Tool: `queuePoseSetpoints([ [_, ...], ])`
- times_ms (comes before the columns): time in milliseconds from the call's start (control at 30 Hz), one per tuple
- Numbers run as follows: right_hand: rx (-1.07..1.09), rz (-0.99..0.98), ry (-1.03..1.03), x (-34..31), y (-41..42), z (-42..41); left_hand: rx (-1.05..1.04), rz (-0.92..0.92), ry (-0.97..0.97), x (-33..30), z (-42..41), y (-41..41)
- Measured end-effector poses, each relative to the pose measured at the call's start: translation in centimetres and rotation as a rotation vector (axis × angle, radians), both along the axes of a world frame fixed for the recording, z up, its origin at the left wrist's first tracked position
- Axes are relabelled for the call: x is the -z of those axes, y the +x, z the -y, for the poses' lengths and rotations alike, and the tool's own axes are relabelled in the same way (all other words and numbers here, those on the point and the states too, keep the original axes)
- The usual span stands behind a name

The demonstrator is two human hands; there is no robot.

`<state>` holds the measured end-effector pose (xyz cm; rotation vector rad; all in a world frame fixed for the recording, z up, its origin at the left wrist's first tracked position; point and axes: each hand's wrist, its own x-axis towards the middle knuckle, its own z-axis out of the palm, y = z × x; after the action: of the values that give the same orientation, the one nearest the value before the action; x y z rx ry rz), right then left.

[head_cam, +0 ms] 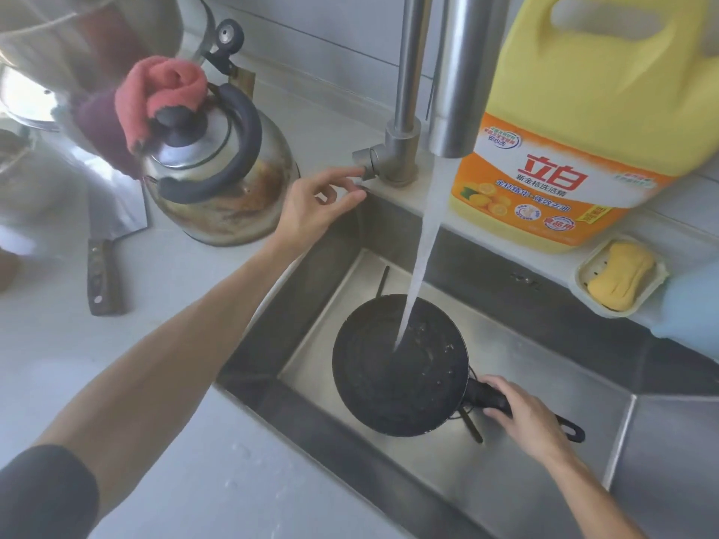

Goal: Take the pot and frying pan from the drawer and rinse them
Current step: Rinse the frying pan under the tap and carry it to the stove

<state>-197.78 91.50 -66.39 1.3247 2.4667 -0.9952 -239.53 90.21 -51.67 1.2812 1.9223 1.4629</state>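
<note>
A black frying pan [397, 367] sits low in the steel sink [552, 453]. My right hand [521, 418] grips its black handle. Water streams from the tap spout [455, 110] straight into the pan. My left hand [323, 204] reaches to the tap lever [365, 161] at the base of the faucet, thumb and forefinger pinching at its end. A large steel pot [78, 40] stands at the far left edge of the counter, only partly in view.
A stained steel kettle [221, 180] with a red cloth [159, 95] on its lid stands left of the tap. A cleaver [105, 243] lies on the counter. A yellow detergent jug [583, 122] and a soap dish [618, 274] sit behind the sink. Chopsticks [472, 425] lie under the pan.
</note>
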Motion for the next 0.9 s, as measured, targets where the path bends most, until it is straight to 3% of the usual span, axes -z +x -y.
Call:
queuePoseSetpoints([
  [133,-0.001,0.005,-0.009,0.1,0.1,-0.2,-0.075,0.093,0.027,0.1,-0.7,0.6],
  [433,-0.024,0.054,-0.030,-0.4,-0.3,-0.3,-0.017,0.083,0.027,1.1,0.7,3.1],
  [533,-0.055,0.094,-0.041,-0.6,-0.5,-0.3,0.004,-0.111,-0.229,5.0,4.2,4.1],
  [633,-0.076,0.129,-0.075,-0.6,-0.6,-0.7,0.260,-0.257,-0.819,9.3,6.3,4.5],
  [700,-0.043,0.142,-0.109,-0.5,-0.7,-1.0,0.444,-0.329,-1.102,11.4,7.1,4.8],
  [767,0.024,0.122,-0.156,-0.4,-0.7,-1.1,0.524,-0.386,-1.164,12.7,7.9,4.9],
  [900,0.136,0.062,-0.220,-1.0,-0.7,-1.1,0.448,-0.306,-1.060,13.7,8.7,4.5],
])
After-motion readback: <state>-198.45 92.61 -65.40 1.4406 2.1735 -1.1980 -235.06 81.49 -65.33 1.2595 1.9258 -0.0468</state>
